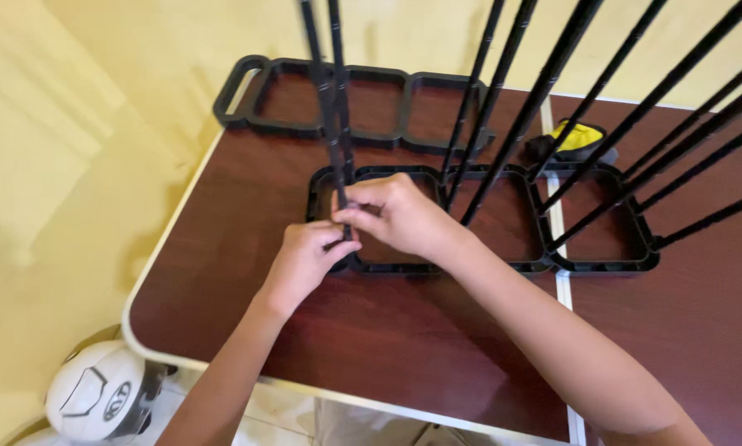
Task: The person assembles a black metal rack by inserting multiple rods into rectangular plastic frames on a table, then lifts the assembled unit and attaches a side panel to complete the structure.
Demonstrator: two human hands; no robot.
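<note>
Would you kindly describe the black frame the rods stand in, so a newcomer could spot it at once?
Start at the dark brown table. Two black three-square frames lie on it; take the nearer frame, under the left hand and right hand. Unlike the far frame at the table's back edge, it has black rods rising from its corners.

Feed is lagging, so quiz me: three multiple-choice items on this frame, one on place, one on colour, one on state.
1. Where does the spare black frame lie?
A. at the table's far edge
B. on the floor
C. in the person's lap

2. What colour is the table top?
A. white
B. dark red-brown
C. green

3. What are the hands doing?
A. resting flat
B. pinching an upright black rod
C. holding the helmet

Key: 1 A, it lies beyond the near frame. 2 B, the bare wood shows it. 3 B, the left hand and right hand grip the rod.
</note>
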